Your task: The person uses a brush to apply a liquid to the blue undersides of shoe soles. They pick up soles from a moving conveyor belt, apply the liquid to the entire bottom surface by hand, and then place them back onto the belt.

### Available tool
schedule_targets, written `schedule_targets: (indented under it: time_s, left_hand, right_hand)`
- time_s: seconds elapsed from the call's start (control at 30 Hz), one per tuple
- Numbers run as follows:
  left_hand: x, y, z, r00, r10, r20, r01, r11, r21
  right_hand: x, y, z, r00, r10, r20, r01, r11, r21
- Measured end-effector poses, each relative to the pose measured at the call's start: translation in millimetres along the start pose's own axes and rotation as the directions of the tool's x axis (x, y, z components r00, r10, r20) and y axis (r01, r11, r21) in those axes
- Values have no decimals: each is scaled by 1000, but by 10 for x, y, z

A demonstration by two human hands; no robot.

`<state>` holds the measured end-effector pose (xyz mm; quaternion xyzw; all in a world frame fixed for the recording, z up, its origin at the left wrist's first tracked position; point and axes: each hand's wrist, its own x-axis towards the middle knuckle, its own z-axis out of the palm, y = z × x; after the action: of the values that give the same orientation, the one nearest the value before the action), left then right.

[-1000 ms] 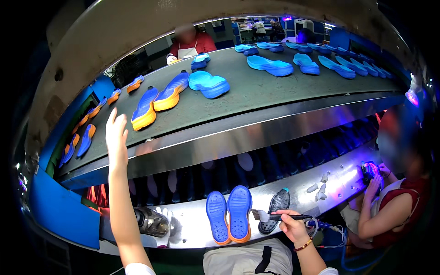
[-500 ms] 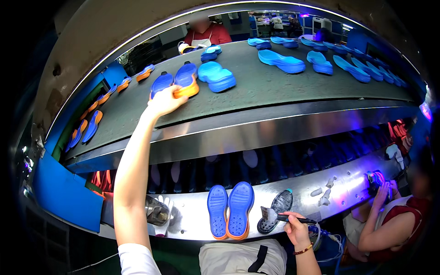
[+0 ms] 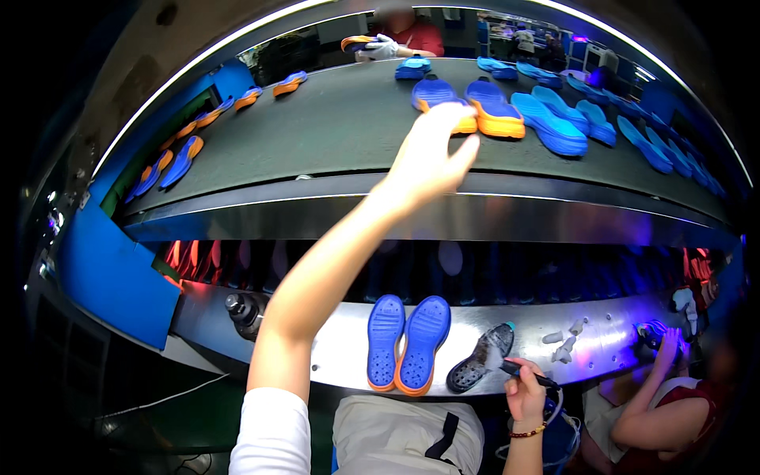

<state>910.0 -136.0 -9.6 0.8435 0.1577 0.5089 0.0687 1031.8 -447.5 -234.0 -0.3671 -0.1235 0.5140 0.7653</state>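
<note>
My left hand reaches over the green belt with thumb and fingers apart, just in front of two blue soles with orange edges. It covers part of the left sole; the right sole shows in full. My right hand is closed around a brush with a black handle and a cord at its end. Its pale, blurred bristles lie over a dark sole with holes on the metal shelf. Left of that, a pair of blue and orange soles, one beside the other, rests holes-up.
Light-blue soles line the belt at right; blue and orange ones lie at left. A metal rail edges the belt. Grey scraps lie on the shelf. Co-workers sit at right and across the belt.
My left hand has moved right and come off the orange-edged sole. That pair now stands farther right, beside light-blue soles. The brush bristles have shifted onto the dark sole's middle.
</note>
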Motion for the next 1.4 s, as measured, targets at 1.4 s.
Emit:
schedule_targets:
  time_s: [1.4]
  left_hand:
    - [-3087, 1057, 203, 484, -398, 780, 246, -793, -558]
  right_hand:
    - [635, 276, 974, 963, -31, 269, 130, 925, -358]
